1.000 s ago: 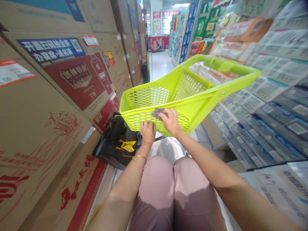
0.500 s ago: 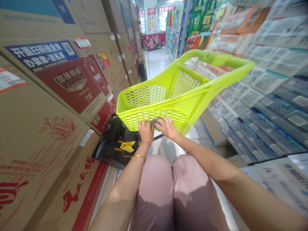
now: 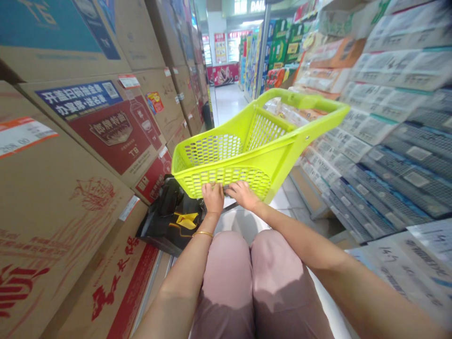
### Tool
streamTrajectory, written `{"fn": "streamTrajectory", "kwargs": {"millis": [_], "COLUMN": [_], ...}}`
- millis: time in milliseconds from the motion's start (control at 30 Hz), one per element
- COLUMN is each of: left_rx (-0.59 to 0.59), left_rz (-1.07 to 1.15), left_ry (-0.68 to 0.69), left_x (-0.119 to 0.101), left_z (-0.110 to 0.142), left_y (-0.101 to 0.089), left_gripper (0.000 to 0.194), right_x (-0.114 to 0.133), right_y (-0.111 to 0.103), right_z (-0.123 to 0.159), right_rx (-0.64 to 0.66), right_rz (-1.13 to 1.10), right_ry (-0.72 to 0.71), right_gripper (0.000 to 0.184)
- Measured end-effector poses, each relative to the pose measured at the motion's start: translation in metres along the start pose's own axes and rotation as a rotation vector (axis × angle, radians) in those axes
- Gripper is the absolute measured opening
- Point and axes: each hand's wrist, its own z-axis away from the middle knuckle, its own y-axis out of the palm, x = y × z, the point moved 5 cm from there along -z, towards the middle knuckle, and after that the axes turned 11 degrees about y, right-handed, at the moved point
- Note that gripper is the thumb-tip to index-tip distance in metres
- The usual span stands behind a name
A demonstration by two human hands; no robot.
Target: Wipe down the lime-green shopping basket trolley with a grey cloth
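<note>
Fingers (image 3: 213, 189) of both hands grip perforated lime plastic basket (image 3: 247, 155)

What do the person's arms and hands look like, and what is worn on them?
Both arms are bare, with no sleeves in view and no gloves. The left hand has a thin gold bangle around its wrist. The right hand and its wrist show no jewellery. The fingers are mostly hidden, so rings cannot be judged.

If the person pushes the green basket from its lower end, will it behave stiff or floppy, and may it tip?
The green basket looks like rigid moulded plastic mesh, so probably stiff. It seems empty, so likely light. It stands tilted, with the left hand and right hand at its lower end, so it may tip sideways easily.
</note>
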Motion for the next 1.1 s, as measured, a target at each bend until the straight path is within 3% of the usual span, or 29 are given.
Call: {"fn": "streamTrajectory", "kwargs": {"millis": [233, 367, 767, 867, 1000, 1100], "left_rx": [-0.046, -0.066, -0.005, -0.007, -0.041, -0.053], "left_rz": [-0.037, -0.055, -0.054, -0.041, -0.041, -0.032], "left_ry": [0.053, 0.074, 0.046, 0.032, 0.016, 0.008], "left_x": [0.0, 0.0, -0.001, -0.001, -0.003, -0.003], "left_z": [0.001, 0.001, 0.0, 0.0, -0.001, -0.001], "left_y": [-0.002, -0.005, -0.008, -0.008, -0.01, -0.01], "left_gripper": [0.025, 0.025, 0.013, 0.018, 0.024, 0.024], "right_x": [-0.01, -0.008, 0.0, 0.003, 0.009, 0.009], "right_y": [-0.058, -0.066, -0.003, 0.01, 0.019, 0.014], "right_z": [-0.039, -0.047, -0.011, -0.001, 0.006, 0.004], "right_rx": [-0.392, -0.49, -0.139, -0.043, 0.051, 0.046], "right_rz": [-0.053, -0.049, -0.018, -0.013, 0.007, -0.006], "right_ry": [0.239, 0.248, 0.043, 0.012, -0.049, -0.038], "right_gripper": [0.026, 0.024, 0.022, 0.021, 0.02, 0.02]}}
